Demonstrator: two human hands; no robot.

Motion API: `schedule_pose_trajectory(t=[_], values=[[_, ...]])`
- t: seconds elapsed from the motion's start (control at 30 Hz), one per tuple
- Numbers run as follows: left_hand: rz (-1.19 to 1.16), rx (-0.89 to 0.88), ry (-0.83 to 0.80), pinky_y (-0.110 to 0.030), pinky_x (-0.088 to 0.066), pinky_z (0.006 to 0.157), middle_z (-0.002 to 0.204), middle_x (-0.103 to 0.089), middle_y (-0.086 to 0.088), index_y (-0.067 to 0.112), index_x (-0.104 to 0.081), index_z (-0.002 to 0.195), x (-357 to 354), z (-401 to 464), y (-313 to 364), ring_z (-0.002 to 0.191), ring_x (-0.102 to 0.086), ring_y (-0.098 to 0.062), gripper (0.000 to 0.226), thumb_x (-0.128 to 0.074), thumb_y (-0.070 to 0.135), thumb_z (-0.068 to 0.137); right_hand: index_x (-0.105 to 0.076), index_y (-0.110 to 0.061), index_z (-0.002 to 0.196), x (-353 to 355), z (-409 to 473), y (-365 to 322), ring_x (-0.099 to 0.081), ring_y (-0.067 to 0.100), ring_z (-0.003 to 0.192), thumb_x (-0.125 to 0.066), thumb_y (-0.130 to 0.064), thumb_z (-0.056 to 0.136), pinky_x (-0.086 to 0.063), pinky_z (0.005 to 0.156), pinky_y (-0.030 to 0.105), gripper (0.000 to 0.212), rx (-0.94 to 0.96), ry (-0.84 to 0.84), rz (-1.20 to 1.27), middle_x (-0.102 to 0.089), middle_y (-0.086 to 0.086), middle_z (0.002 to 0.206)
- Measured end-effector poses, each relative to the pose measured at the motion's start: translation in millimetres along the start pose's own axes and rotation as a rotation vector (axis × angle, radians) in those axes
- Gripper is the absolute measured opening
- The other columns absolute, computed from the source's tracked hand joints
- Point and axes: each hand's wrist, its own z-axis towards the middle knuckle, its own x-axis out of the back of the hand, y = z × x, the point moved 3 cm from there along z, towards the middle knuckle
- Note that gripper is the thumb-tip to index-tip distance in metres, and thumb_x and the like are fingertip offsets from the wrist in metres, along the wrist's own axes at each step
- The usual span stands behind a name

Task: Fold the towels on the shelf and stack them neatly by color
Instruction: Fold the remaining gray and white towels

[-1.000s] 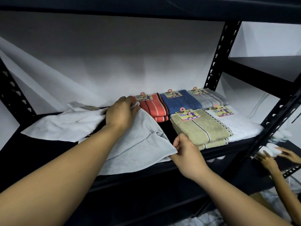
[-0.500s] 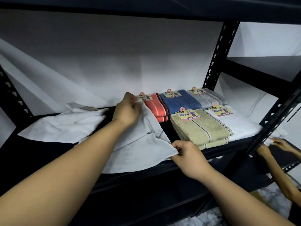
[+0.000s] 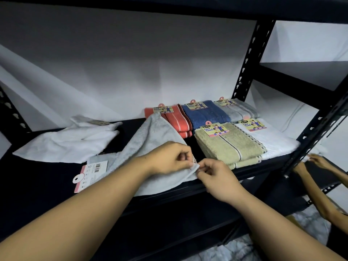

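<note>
Hands meet at a towel corner on a black shelf

Left hand and right hand both pinch the near corner of the grey towel, fingers curled narrow on the cloth; the towel runs up and away to the left of the fingers, its long axis slanting toward the back; its tag lies further left; folded tan towel sits just right of the fingers, red towel beyond; the hands look equally near, so the next fold probably carries this corner leftward.
</note>
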Motion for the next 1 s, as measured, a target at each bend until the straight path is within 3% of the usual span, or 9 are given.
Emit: schedule_pose_trajectory(t=[0.17,0.3,0.37,0.43,0.57,0.7,0.8,0.87,1.0], values=[[-0.121,0.017,0.099,-0.035,-0.055,0.081,0.091,-0.069,0.010,0.024,-0.063,0.086,-3.2,-15.7,0.5,0.087,-0.065,-0.008,0.025,-0.079,0.041,0.081,-0.067,-0.012,0.074,1.2,1.2,-5.8,-0.046,0.013,0.051,-0.059,-0.028,0.083,-0.041,0.058,0.032,0.020,-0.096,-0.004,0.065,-0.052,-0.005,0.054],[-0.021,0.008,-0.047,-0.021,-0.042,0.103,0.122,-0.058,0.013,0.029,-0.067,0.089,-5.9,-43.1,-6.8,0.121,-0.054,-0.001,0.035,-0.086,0.051,0.071,-0.072,-0.012,0.079,2.1,0.7,-10.3,-0.048,0.008,0.055,-0.070,-0.014,0.083,-0.040,0.057,0.028,0.004,-0.005,-0.051,-0.063,-0.065,0.005,0.067],[0.012,0.006,-0.011,-0.028,-0.047,0.100,0.118,-0.061,0.011,0.031,-0.067,0.089,-1.3,-50.8,-11.3,0.111,-0.060,-0.004,0.020,-0.080,0.042,0.079,-0.072,-0.014,0.080,4.0,-0.9,-10.4,-0.049,0.007,0.054,-0.073,-0.015,0.082,-0.042,0.057,0.027,0.002,0.023,-0.049,-0.089,-0.066,0.002,0.068],[0.033,0.044,0.099,-0.033,-0.053,0.084,0.099,-0.068,0.011,0.029,-0.065,0.088,8.6,-54.6,-12.3,0.090,-0.065,-0.005,0.010,-0.070,0.036,0.087,-0.073,-0.024,0.083,3.9,-1.3,-9.7,-0.055,0.005,0.061,-0.079,-0.026,0.082,-0.044,0.063,0.025,0.006,0.075,-0.027,-0.180,-0.065,-0.004,0.075],[0.007,0.213,0.359,-0.027,-0.042,0.063,0.074,-0.065,0.009,0.026,-0.062,0.092,37.7,-59.2,-18.7,0.065,-0.058,-0.003,0.008,-0.064,0.031,0.099,-0.076,-0.030,0.100,-9.1,-6.3,-14.7,-0.054,0.013,0.089,-0.076,-0.039,0.087,-0.050,0.082,0.031,0.016,0.211,0.038,-0.508,-0.044,-0.010,0.095],[-0.136,0.320,0.468,-0.034,-0.049,0.068,0.076,-0.067,0.003,0.028,-0.058,0.089,42.7,-64.1,-27.6,0.068,-0.062,-0.015,0.020,-0.076,0.036,0.089,-0.078,-0.024,0.105,-28.3,-13.6,-29.7,-0.050,0.019,0.097,-0.062,-0.037,0.089,-0.052,0.085,0.039,0.026,0.425,0.085,-0.588,-0.054,-0.008,0.101],[-0.247,0.271,0.280,-0.035,-0.054,0.078,0.085,-0.070,0.007,0.024,-0.059,0.094,26.5,-75.2,-25.8,0.076,-0.065,-0.010,0.031,-0.086,0.034,0.081,-0.075,-0.029,0.116,-44.3,-19.5,-33.6,-0.055,0.016,0.106,-0.047,-0.049,0.090,-0.048,0.089,0.038,0.043,0.458,-0.025,-0.598,-0.061,-0.015,0.109],[-0.209,0.215,0.212,-0.032,-0.055,0.087,0.092,-0.071,0.011,0.020,-0.066,0.095,17.5,-81.6,-25.6,0.088,-0.068,-0.006,0.029,-0.089,0.028,0.079,-0.074,-0.028,0.119,-47.8,-22.8,-30.9,-0.055,0.015,0.109,-0.046,-0.051,0.090,-0.047,0.091,0.035,0.046,0.465,-0.039,-0.588,-0.061,-0.016,0.112],[-0.102,0.191,0.283,-0.031,-0.055,0.088,0.096,-0.073,0.016,0.027,-0.070,0.095,14.1,-85.4,-24.7,0.092,-0.068,0.000,0.025,-0.087,0.034,0.079,-0.074,-0.023,0.118,-42.7,-23.7,-22.9,-0.055,0.008,0.112,-0.052,-0.048,0.092,-0.048,0.099,0.033,0.043,0.449,-0.023,-0.473,-0.060,-0.016,0.113]])
